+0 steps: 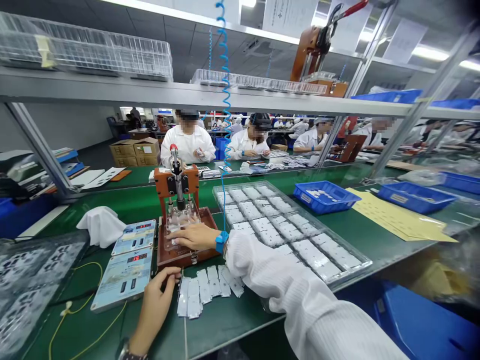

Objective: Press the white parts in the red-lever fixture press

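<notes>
My right hand (195, 236) lies on the clear fixture of an orange-brown toggle press (177, 181), below its plunger. Its fingers are stretched forward; anything under them is hidden. A blue wrist strap with a coiled cord circles this wrist. My left hand (162, 291) is in front of the press base, thumb and index finger pinched together. A thin edge shows at those fingertips, too small to name. Just right of them, a row of flat white-silver plates (194, 297) lies fanned out on the green mat. A clear tray (262, 210) holds many similar white pieces.
Left of the press are two boxes with red digital displays (123, 277), a white cloth (100, 226) and yellow wires. Blue bins (326, 196) and yellow sheets (401, 212) lie right. An overhead shelf (262, 97) crosses above. Several co-workers sit opposite.
</notes>
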`<state>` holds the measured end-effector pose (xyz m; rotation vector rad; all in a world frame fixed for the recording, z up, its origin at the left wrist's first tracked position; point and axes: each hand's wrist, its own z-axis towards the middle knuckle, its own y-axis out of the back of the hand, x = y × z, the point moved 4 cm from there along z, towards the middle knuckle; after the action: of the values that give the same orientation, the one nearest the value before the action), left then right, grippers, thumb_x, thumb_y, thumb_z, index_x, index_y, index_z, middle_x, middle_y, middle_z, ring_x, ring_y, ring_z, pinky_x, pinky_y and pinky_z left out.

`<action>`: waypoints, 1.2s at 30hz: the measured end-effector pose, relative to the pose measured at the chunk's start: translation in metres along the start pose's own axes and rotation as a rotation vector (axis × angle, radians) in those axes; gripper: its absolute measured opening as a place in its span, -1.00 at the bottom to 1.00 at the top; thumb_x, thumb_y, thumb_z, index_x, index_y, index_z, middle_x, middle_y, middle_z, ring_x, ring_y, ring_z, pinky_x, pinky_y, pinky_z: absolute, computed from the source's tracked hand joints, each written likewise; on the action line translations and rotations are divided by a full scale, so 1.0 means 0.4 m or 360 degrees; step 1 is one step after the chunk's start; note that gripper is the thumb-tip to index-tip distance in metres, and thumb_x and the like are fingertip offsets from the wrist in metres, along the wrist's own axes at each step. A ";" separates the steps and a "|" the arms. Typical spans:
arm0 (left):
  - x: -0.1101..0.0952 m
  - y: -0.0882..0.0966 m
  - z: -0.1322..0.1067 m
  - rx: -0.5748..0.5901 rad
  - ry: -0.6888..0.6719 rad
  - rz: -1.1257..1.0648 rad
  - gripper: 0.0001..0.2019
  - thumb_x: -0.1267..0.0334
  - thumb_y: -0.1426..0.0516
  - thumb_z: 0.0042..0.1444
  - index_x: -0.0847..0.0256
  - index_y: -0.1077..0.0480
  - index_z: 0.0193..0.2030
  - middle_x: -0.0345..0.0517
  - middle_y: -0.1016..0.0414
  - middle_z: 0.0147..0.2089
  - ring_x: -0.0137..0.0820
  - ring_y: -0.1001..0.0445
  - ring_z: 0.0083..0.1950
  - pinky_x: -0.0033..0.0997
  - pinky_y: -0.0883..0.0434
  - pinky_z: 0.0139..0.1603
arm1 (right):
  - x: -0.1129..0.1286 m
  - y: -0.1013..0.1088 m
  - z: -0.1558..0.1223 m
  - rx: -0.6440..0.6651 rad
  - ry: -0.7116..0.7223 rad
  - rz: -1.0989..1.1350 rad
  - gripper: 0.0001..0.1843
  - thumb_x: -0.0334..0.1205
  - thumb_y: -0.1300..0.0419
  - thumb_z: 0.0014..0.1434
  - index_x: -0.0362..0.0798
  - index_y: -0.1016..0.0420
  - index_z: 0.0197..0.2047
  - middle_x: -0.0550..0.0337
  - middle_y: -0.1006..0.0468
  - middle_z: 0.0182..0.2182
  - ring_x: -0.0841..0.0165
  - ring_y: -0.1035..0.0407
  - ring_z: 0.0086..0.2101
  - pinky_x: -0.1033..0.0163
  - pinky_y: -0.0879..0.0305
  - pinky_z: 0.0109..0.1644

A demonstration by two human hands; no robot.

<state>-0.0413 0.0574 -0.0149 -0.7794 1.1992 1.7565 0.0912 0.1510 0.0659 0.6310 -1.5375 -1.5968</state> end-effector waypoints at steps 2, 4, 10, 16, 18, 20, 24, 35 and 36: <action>0.002 -0.003 -0.001 0.0004 -0.0053 0.0049 -0.71 0.08 0.00 0.08 0.19 -0.47 -0.32 -0.09 -0.57 -0.37 -0.23 -0.57 -0.34 -0.28 -0.51 -0.29 | 0.004 0.001 0.002 -0.0011 0.0007 0.0017 -0.62 -0.09 0.10 0.35 0.11 -0.31 0.17 0.10 -0.53 -0.10 0.16 -0.30 0.00 -0.04 -0.09 0.13; 0.002 -0.001 -0.001 -0.0008 -0.0094 0.0076 -0.71 0.10 0.01 0.09 0.19 -0.47 -0.32 -0.09 -0.57 -0.37 -0.24 -0.56 -0.34 -0.30 -0.51 -0.31 | 0.005 0.003 0.003 -0.0069 -0.0021 0.0015 -0.62 -0.04 0.05 0.33 0.05 -0.34 0.13 0.08 -0.49 -0.03 0.17 -0.30 0.00 -0.01 -0.11 0.12; -0.003 0.004 -0.007 -0.0017 -0.0140 0.0090 -0.73 0.16 0.02 0.12 0.20 -0.46 -0.32 -0.09 -0.56 -0.36 -0.27 -0.55 -0.34 -0.33 -0.49 -0.32 | -0.002 0.002 0.001 -0.0213 -0.0035 0.0083 -0.63 -0.06 -0.01 0.30 -0.08 -0.36 0.06 -0.02 -0.45 0.00 0.20 -0.32 -0.04 0.11 -0.18 0.05; -0.020 0.001 -0.011 -0.0013 -0.0100 0.0046 -0.75 0.22 0.04 0.13 0.20 -0.45 -0.32 -0.08 -0.55 -0.37 -0.28 -0.54 -0.33 -0.33 -0.48 -0.30 | -0.025 -0.021 0.003 -0.0319 0.0051 0.0098 -0.63 -0.43 0.07 0.27 -0.08 -0.39 0.07 0.02 -0.44 0.03 0.23 -0.26 0.06 0.13 -0.16 0.12; -0.027 0.001 -0.011 -0.0011 -0.0102 0.0053 -0.75 0.24 0.05 0.13 0.20 -0.44 -0.32 -0.08 -0.54 -0.36 -0.28 -0.53 -0.32 -0.33 -0.48 -0.30 | -0.031 -0.030 0.000 -0.0344 0.0076 0.0091 -0.56 -0.53 0.05 0.20 -0.11 -0.39 0.09 0.00 -0.44 0.04 0.24 -0.27 0.06 0.13 -0.17 0.12; -0.033 0.002 -0.012 0.0000 -0.0116 0.0068 -0.75 0.26 0.05 0.13 0.20 -0.44 -0.32 -0.09 -0.54 -0.37 -0.29 -0.53 -0.33 -0.33 -0.47 -0.30 | -0.030 -0.032 -0.006 -0.0390 0.0124 0.0075 -0.56 -0.56 0.03 0.16 -0.10 -0.43 0.04 0.01 -0.48 0.00 0.23 -0.26 0.07 0.09 -0.14 0.14; -0.036 0.003 -0.012 0.0013 -0.0119 0.0105 -0.76 0.28 0.06 0.13 0.20 -0.44 -0.32 -0.09 -0.53 -0.36 -0.29 -0.52 -0.31 -0.33 -0.44 -0.28 | -0.022 -0.017 -0.023 -0.0520 0.0093 0.0035 -0.73 -0.39 -0.01 0.26 -0.08 -0.50 -0.08 -0.01 -0.54 -0.13 0.18 -0.27 0.02 -0.02 -0.12 0.14; -0.046 0.006 -0.015 -0.0010 -0.0181 0.0095 -0.75 0.30 0.08 0.15 0.20 -0.42 -0.31 -0.07 -0.51 -0.34 -0.30 -0.50 -0.29 -0.33 -0.44 -0.26 | -0.013 -0.067 -0.044 -0.0991 -0.0095 0.0381 -0.70 -0.49 0.03 0.16 -0.09 -0.46 -0.15 -0.01 -0.43 -0.16 0.22 -0.30 -0.05 0.10 -0.30 0.01; -0.056 0.009 -0.014 -0.0046 -0.0219 0.0109 -0.75 0.30 0.08 0.16 0.20 -0.42 -0.31 -0.07 -0.51 -0.33 -0.29 -0.50 -0.27 -0.32 -0.43 -0.24 | -0.011 -0.070 -0.050 -0.1018 -0.0055 0.0398 -0.69 -0.49 0.05 0.17 -0.07 -0.46 -0.16 0.00 -0.42 -0.18 0.24 -0.31 -0.07 0.12 -0.33 -0.03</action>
<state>-0.0345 0.0448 0.0036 -0.6293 1.1222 1.8556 0.1040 0.1410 0.0351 0.0538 -0.9866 -1.7716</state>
